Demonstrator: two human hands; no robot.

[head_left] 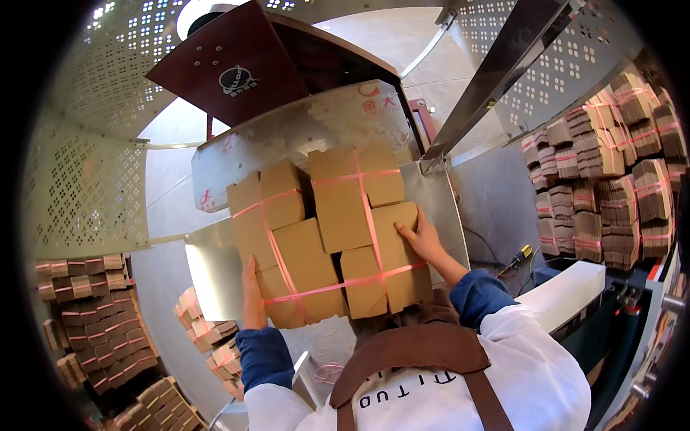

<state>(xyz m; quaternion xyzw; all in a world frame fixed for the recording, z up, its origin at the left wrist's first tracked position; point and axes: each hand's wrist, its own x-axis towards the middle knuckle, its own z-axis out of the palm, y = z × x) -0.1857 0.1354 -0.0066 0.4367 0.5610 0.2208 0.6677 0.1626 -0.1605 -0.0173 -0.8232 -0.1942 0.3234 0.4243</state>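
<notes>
Several stacks of tan cardboard pieces, a cardboard bundle crossed lengthwise and crosswise by pink strapping, lie in front of me on a metal worktable. Dark gaps show between some of the stacks. My left hand is against the bundle's left side, its fingers partly hidden by the edge. On the opposite side, my right hand grips the edge, its thumb lying on the top face and the other fingers mostly out of sight. The bundle is held between both hands.
A dark red machine housing rises behind the worktable. A slanted dark metal bar and perforated panels surround it. Strapped cardboard stacks stand at right and left. A yellow-and-black tool and cables are at right.
</notes>
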